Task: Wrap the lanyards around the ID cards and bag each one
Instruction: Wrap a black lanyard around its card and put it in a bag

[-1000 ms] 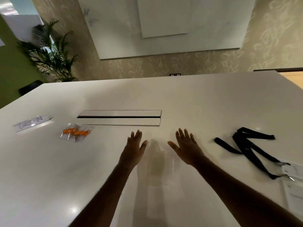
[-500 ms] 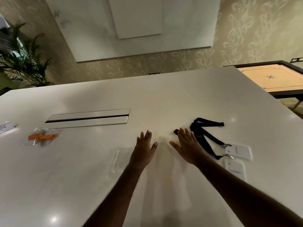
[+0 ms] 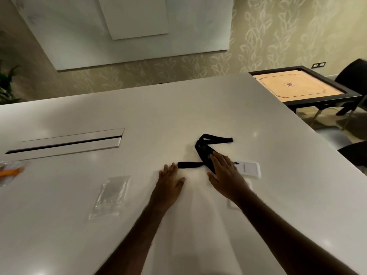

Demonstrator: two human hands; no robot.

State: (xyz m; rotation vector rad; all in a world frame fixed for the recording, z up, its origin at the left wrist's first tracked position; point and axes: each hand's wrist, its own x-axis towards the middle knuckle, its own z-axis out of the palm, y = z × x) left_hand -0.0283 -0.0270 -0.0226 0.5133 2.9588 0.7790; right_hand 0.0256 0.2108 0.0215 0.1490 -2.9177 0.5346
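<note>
You see big white table (image 3: 79, 235) in front. Long metal slot cover (image 3: 65, 142) sits flat in its top, far left side. Game board table (image 3: 299, 88) with dark rim stands past right corner. Dark chair (image 3: 355, 80) next to it. White board (image 3: 119, 28) on leafy wall. Green plant (image 3: 8, 84) at left edge.
</note>
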